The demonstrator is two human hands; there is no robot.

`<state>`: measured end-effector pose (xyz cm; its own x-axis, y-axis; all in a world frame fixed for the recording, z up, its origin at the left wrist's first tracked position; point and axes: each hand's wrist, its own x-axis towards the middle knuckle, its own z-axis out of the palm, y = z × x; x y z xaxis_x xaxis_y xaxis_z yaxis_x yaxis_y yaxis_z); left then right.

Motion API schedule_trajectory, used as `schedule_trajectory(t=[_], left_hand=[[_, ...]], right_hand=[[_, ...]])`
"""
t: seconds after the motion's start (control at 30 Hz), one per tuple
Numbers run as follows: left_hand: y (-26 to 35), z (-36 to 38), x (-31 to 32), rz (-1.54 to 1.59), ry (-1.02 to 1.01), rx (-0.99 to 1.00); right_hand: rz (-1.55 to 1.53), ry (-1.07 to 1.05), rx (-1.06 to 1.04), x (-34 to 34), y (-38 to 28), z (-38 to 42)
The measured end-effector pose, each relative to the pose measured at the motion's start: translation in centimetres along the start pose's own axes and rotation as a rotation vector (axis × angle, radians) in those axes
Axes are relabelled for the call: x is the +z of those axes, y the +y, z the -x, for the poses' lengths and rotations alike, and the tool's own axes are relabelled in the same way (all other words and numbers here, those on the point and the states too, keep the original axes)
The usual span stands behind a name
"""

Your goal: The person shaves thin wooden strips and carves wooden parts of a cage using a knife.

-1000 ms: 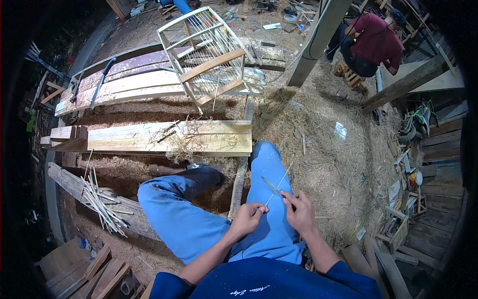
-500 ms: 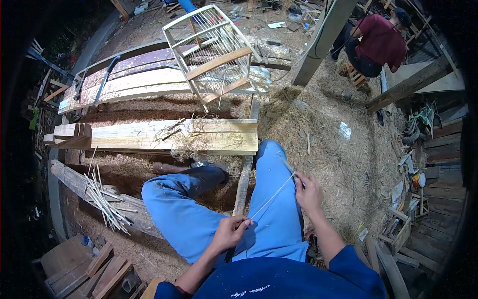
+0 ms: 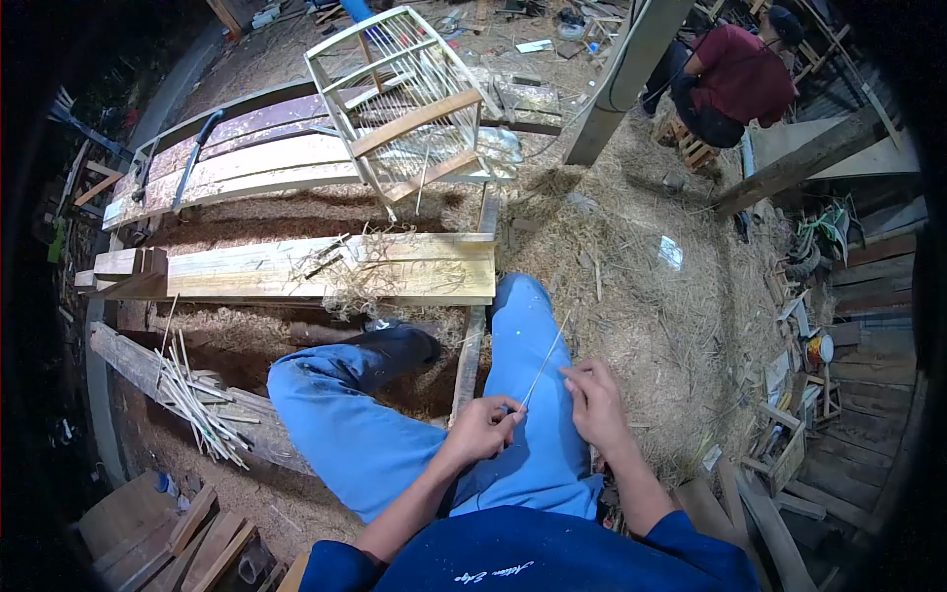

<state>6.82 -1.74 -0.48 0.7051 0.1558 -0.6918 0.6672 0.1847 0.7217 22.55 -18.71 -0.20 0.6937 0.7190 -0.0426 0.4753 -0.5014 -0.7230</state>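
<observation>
The person sits low with both hands over the right thigh, working a thin bamboo sliver (image 3: 546, 363). The left hand (image 3: 483, 429) is closed on the near end of the sliver, thumb and fingers pinched together around it. The right hand (image 3: 597, 405) sits just to the right of the left, fingers curled; its fingertips meet the sliver a little above the left hand's grip, but whether it also clasps a blade I cannot tell from here. From the hands the sliver runs up and away at a slant, its free tip over the blue trouser leg (image 3: 523, 395).

Beyond the left hand, a dark shoe (image 3: 395, 347) rests against a narrow wooden rail (image 3: 470, 360) that stands between the two legs. Further out from the hands lies a pale plank (image 3: 247, 271) strewn with curled shavings (image 3: 370, 276). Beyond that plank, a slatted bamboo cage frame (image 3: 404, 99) stands tilted on long boards (image 3: 237, 163). Well to the left of the left hand, a loose bundle of split bamboo sticks (image 3: 197, 400) lies across a beam. Straw and sawdust (image 3: 641, 257) cover the floor to the right of the right hand. Far off beyond the right hand, past a slanting post (image 3: 631, 69), another person in a red shirt (image 3: 735, 84) crouches.
</observation>
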Motion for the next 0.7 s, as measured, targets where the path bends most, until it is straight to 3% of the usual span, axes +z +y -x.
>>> schedule_trajectory(t=[0.17, 0.5, 0.6, 0.7], left_hand=[[0.7, -1.3, 0.6, 0.042, 0.021, 0.0], [-1.4, -5.0, 2.6, -0.072, 0.296, 0.18], [-1.9, -4.9, 2.6, -0.092, 0.326, 0.278], [-2.8, -4.9, 2.4, 0.034, 0.276, 0.226]], right_hand=[[0.011, -0.084, 0.05, -0.5, -1.1, 0.6], [-0.052, 0.097, 0.093, 2.0, -0.6, -0.4], [-0.067, 0.077, 0.109, 2.0, -0.9, -0.4], [-0.068, 0.086, 0.129, 2.1, -1.0, -0.2]])
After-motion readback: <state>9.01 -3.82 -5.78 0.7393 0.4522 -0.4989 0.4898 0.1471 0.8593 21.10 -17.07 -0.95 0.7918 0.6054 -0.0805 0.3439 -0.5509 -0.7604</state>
